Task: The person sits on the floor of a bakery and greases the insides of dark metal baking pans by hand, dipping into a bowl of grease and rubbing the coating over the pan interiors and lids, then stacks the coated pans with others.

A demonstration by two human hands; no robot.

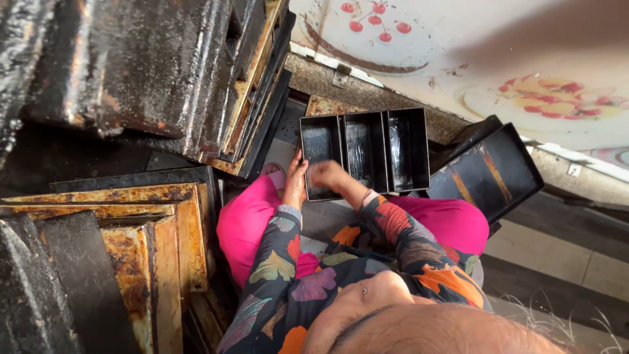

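- Left hand (295, 180) grips the near-left edge of the black three-compartment baking tin (365, 152)
- Right hand (327, 174), blurred, bunched inside the leftmost compartment; whether it holds anything cannot be told

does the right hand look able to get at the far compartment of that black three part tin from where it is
Probably yes. The right hand is already over the nearest compartment of the three-part tin, the far compartment lies open on top, and nothing sits between them. The left hand holds the tin's near edge, clear of that path.
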